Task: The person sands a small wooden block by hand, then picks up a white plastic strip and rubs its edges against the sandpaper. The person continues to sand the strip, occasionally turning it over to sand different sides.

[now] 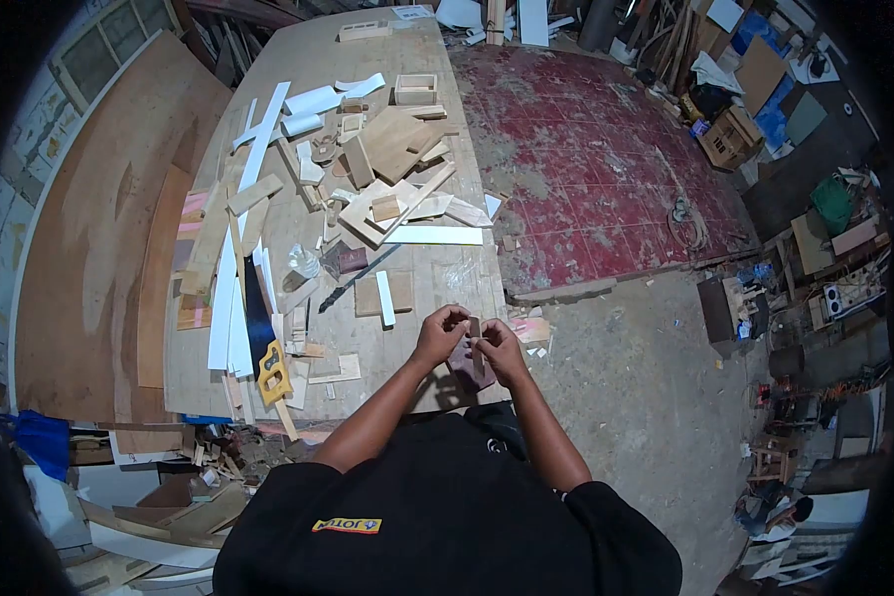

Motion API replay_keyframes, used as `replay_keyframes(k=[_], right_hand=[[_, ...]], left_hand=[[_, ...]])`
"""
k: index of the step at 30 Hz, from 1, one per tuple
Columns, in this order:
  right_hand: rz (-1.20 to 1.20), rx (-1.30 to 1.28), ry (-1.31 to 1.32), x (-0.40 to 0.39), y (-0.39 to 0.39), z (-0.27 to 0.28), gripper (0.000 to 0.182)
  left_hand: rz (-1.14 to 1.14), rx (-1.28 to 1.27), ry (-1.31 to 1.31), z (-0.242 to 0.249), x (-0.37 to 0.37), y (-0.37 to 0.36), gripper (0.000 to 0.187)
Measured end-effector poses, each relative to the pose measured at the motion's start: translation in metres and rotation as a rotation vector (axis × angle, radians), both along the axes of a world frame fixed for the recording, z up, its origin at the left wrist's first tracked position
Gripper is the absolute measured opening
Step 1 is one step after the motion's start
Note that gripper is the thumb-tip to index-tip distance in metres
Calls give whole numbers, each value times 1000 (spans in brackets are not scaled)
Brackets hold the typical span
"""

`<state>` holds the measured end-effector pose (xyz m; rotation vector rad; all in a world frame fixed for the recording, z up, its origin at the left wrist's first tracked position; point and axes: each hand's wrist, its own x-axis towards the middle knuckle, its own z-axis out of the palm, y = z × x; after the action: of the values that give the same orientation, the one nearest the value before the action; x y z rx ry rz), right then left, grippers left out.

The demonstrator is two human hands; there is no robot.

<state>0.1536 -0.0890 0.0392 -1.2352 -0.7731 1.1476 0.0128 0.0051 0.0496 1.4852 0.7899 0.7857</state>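
My left hand (441, 336) is closed with bent fingers at the near right edge of the workbench. Close beside it, my right hand (500, 353) is also closed. Between the two stands a narrow brown strip (476, 330), pinched by the fingertips; its material is too small to make out. Under the hands lies a maroon sheet (472, 375) that looks like sandpaper, partly covered by them. Just ahead on the left, a white strip (385, 298) rests on a square wooden board (368, 295).
Wood offcuts (397, 144) are heaped across the workbench (417, 268). A yellow-handled handsaw (272, 372) lies at the left, near long white strips (226, 308). Plywood sheets (79, 248) lean beyond. Red tiled floor (586, 159) is at right. Another person (777, 512) sits far right.
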Motion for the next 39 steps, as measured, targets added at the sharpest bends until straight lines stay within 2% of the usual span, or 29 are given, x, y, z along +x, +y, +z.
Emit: replay_keyframes(k=[3, 5, 9, 11, 14, 17, 21, 23, 26, 39], right_hand=[[11, -86, 101, -2, -2, 7, 19], [-80, 71, -204, -8, 0, 2, 21], [-150, 75, -261, -15, -2, 15, 25], [-192, -4, -551, -15, -5, 19, 28], [-205, -28, -489, -15, -5, 14, 35], [-258, -29, -437, -24, -6, 39, 41], [-257, -86, -400, -23, -7, 31, 52], [-200, -57, -374, -24, -8, 40, 62], [-137, -22, -325, -23, -7, 38, 66], [-131, -43, -305, -23, -7, 29, 65]], left_hand=[[-47, -98, -27, -1, 0, 0, 19], [-50, -78, -45, -5, 1, 0, 20], [-44, -208, -137, 5, 0, -3, 23], [-34, -241, -173, 9, -1, -5, 25], [-46, -246, -197, -8, 0, -2, 24], [-18, -212, -119, -7, 0, -4, 23], [1, -211, -85, -3, 1, -5, 23], [-6, -184, -88, -6, 1, -4, 23], [-10, -169, -58, -7, 0, -4, 24], [-13, -183, -97, 3, -3, -7, 23]])
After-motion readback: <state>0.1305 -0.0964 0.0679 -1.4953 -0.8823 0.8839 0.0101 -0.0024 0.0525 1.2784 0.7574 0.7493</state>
